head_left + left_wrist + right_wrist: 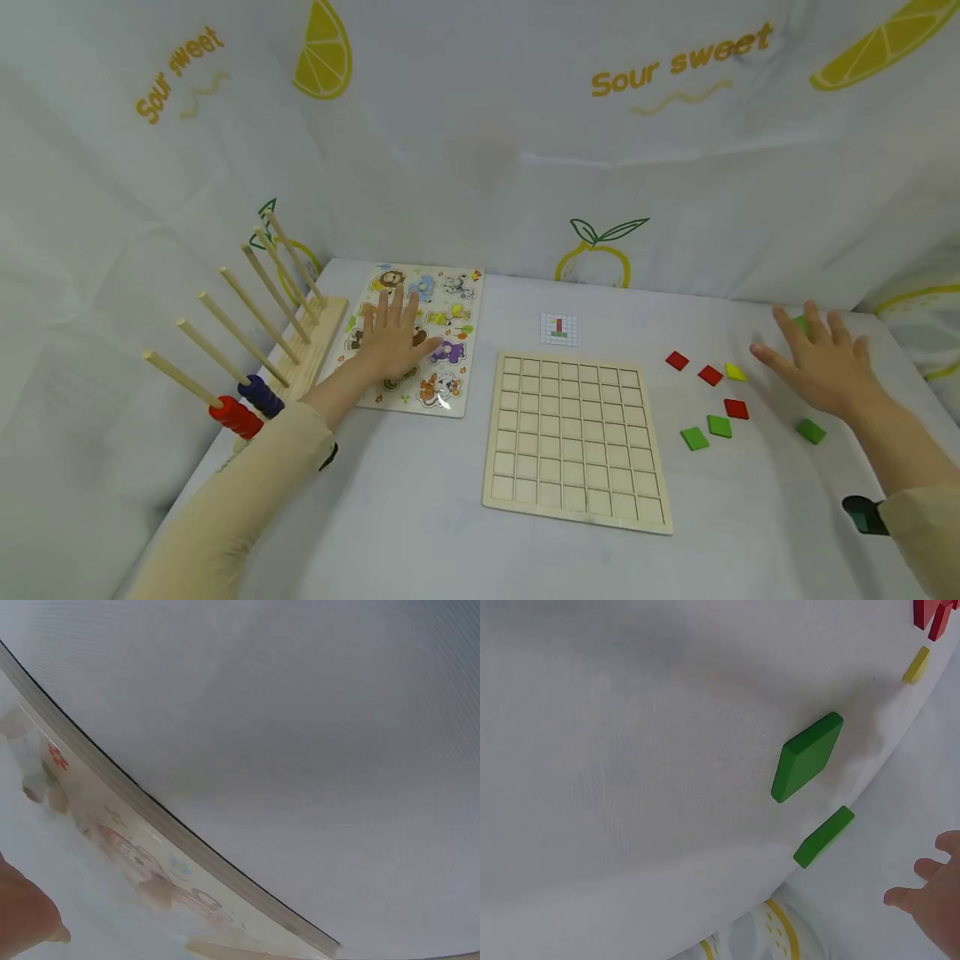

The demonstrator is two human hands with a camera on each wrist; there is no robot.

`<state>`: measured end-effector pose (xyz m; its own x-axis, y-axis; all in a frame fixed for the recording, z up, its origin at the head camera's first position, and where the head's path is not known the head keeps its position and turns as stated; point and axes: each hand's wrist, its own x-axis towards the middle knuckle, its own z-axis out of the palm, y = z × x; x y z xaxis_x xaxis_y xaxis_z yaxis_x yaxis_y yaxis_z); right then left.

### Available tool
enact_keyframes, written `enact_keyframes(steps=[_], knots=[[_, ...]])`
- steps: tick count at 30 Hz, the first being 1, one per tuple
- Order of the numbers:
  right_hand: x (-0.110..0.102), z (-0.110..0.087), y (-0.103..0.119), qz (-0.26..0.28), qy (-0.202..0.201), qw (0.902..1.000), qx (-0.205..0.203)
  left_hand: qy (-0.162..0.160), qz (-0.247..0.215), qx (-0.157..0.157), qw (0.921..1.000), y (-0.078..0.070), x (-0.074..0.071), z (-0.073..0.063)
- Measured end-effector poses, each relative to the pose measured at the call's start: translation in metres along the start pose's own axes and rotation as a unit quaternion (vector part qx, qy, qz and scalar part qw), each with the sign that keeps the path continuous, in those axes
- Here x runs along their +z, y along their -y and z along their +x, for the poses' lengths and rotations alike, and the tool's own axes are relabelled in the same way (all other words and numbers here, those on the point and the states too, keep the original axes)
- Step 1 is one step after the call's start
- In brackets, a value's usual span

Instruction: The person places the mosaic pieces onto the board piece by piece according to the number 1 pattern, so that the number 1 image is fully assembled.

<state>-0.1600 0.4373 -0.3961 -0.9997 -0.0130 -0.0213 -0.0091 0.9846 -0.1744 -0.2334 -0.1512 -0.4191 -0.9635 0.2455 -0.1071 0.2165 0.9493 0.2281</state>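
the left hand [390, 345], fingers spread, is over the puzzle [448, 352]; the right hand [827, 368], also spread, is near two green tiles [811, 431]. the board [572, 437] lies between the hands, red tiles [677, 360] to its right.

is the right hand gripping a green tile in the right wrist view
No, the two green tiles in that view lie on the white table, apart from the right hand.

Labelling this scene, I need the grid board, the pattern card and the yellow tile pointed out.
Grid board [572, 450]: head view, near its middle.
Pattern card [559, 328]: head view, on its printed middle.
Yellow tile [736, 373]: head view, on its top face.
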Motion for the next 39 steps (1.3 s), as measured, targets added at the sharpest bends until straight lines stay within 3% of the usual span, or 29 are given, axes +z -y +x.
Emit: enact_keyframes(steps=[4,9,13,17,21,23,31,39], knots=[[0.001,0.001,0.007,0.005,-0.010,0.9999,-0.010,0.001,-0.014,0.020,0.9997,-0.009,0.002,0.002],[0.000,0.008,0.023,0.022,-0.005,0.9994,-0.028,0.022,-0.064,0.089,0.9938,-0.032,-0.001,-0.003],[0.003,0.013,0.035,0.050,0.029,0.9978,-0.034,0.066,-0.124,0.146,0.9792,-0.054,0.005,-0.011],[0.005,0.018,0.041,0.069,0.062,0.9950,-0.037,0.133,-0.164,0.177,0.9612,-0.075,0.014,-0.021],[0.004,0.022,0.043,0.076,0.083,0.9929,-0.038,0.193,-0.184,0.199,0.9428,-0.090,0.020,-0.028],[0.004,0.023,0.043,0.079,0.093,0.9919,-0.033,0.207,-0.177,0.210,0.9389,-0.094,0.020,-0.031],[0.006,0.023,0.038,0.089,0.138,0.9863,-0.011,0.206,-0.104,0.220,0.9478,-0.099,0.020,-0.036],[0.007,0.023,0.033,0.086,0.138,0.9867,-0.010,0.213,-0.100,0.213,0.9482,-0.096,0.025,-0.032]])
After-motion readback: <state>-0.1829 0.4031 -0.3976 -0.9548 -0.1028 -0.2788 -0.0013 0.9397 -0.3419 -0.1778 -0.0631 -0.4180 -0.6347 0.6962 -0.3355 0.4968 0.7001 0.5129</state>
